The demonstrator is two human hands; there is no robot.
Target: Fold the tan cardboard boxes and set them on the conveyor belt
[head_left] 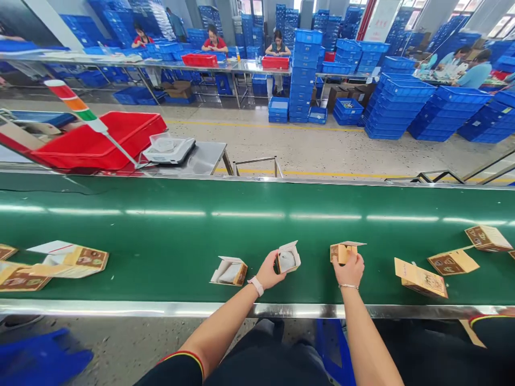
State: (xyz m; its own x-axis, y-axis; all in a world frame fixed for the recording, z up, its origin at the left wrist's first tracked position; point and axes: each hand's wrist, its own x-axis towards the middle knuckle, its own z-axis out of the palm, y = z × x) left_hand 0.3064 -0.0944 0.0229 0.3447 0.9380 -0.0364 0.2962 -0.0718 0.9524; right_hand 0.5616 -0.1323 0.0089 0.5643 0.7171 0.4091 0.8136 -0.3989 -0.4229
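Note:
My left hand [270, 271] is closed around the side of a small open carton [288, 258]; its flap stands up and a whitish packed item shows inside. My right hand [350, 269] grips another small brown-and-tan carton [340, 253], whose lid flap sticks out to the right at the top. Both cartons are at the green conveyor belt [161, 230]; whether they touch its surface I cannot tell. Just left of my left hand lies another open carton [230, 271] with a whitish item inside.
Right on the belt are a carton with a raised flap [421, 279] and several others [454, 262]. More open cartons [80, 260] lie left. Beyond the belt stand a red bin [120, 136], a scale [171, 149] and stacked blue crates [303, 75]. Another person's dark sleeve [493, 338] shows at lower right.

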